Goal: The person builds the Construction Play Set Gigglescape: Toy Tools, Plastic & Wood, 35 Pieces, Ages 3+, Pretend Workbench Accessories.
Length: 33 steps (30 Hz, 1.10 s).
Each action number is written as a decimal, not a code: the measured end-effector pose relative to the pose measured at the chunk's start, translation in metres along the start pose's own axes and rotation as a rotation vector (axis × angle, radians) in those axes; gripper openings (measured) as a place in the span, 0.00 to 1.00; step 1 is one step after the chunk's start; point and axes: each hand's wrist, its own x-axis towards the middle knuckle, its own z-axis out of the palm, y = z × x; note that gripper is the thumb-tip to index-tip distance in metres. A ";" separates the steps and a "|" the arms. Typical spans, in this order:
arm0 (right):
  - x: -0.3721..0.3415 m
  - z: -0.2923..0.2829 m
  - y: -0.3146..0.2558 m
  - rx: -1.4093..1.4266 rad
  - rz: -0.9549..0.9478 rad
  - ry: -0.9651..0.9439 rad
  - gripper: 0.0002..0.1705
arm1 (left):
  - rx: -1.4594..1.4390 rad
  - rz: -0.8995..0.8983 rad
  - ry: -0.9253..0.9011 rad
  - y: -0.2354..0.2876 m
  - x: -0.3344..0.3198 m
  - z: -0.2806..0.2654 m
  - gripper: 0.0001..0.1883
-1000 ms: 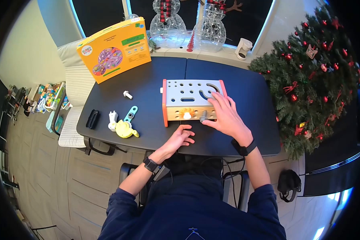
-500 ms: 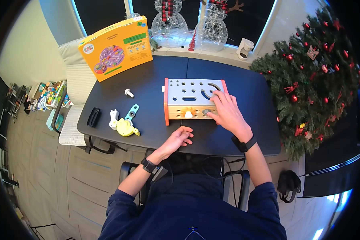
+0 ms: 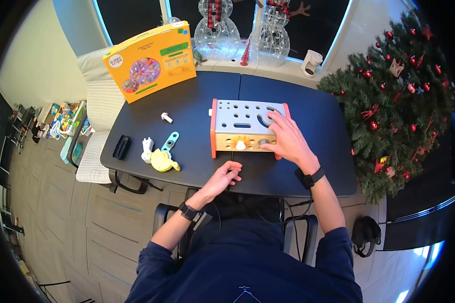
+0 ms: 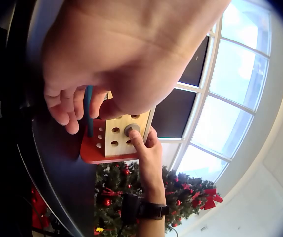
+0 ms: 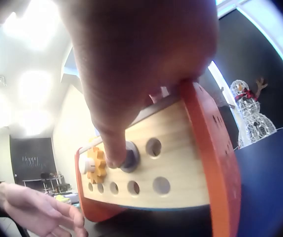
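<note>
A toy workbench point(image 3: 243, 117) with a grey perforated top, wooden front and red end panels stands on the table. My right hand point(image 3: 289, 141) has its fingers on the grey top while the thumb presses a grey bolt point(image 5: 131, 157) in a front hole. That bolt's head lies close against the wood in the left wrist view. Left of it, an orange gear point(image 5: 100, 165) is fixed to the front by a white bolt point(image 3: 241, 145). My left hand point(image 3: 221, 181) hangs loosely curled near the table's front edge, holding nothing.
Left on the table point(image 3: 308, 171) lie a white bolt point(image 3: 167, 117), a teal strip point(image 3: 170, 141), a yellow piece point(image 3: 163, 160), a white piece point(image 3: 147, 150) and a black object point(image 3: 122, 147). A yellow box point(image 3: 172, 70) stands behind; a decorated tree point(image 3: 389, 111) is at right.
The grey bolt, which stuck out from the front, has gone deeper into its hole under my right thumb. My left hand has stayed nearly in place, its fingers slightly more curled.
</note>
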 end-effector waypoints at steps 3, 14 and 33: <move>-0.007 0.001 -0.009 0.057 0.027 0.004 0.32 | 0.024 0.014 0.049 0.002 0.001 -0.004 0.17; -0.051 -0.004 -0.041 0.793 0.410 0.210 0.29 | -0.053 0.198 0.088 0.000 0.006 -0.016 0.31; -0.108 0.067 -0.044 1.388 0.775 0.009 0.35 | -0.002 0.338 0.176 0.013 -0.002 -0.012 0.32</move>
